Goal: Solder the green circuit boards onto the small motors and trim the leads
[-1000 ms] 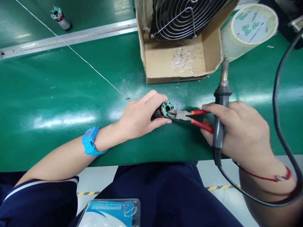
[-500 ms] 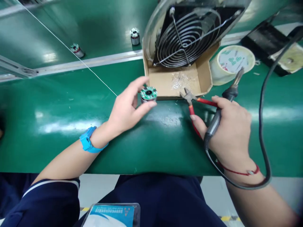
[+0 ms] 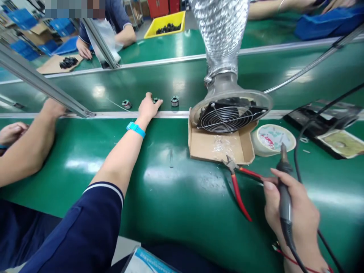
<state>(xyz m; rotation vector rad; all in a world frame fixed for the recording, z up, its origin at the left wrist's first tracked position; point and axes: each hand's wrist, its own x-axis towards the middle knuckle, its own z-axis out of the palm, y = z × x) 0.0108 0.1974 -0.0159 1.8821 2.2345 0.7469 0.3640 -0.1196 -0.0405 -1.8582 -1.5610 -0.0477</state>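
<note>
My left hand (image 3: 148, 107) reaches to the back of the bench, its fingers around a small round motor stator (image 3: 155, 100) with a green circuit board on top, mostly hidden by the hand. Similar stators stand on either side of it, a left one (image 3: 126, 104) and a right one (image 3: 174, 101). My right hand (image 3: 295, 204) is closed around a soldering iron (image 3: 285, 201), tip pointing up and away. Red-handled cutting pliers (image 3: 233, 168) lie spread, jaws at the cardboard box's front edge. One handle reaches my right fingers; whether they grip it I cannot tell.
A fan under a clear hood (image 3: 224, 117) stands over the cardboard box (image 3: 199, 149), which holds wire clippings. Right of it are a white tub (image 3: 263, 144) and a black stand with a yellow sponge (image 3: 342, 144). A co-worker's arm (image 3: 34, 140) rests at left; others work across the bench.
My left hand has carried the stator away from in front of the box to the back ledge. My right hand has shifted slightly off the pliers, still with the soldering iron. The view has tilted up.
</note>
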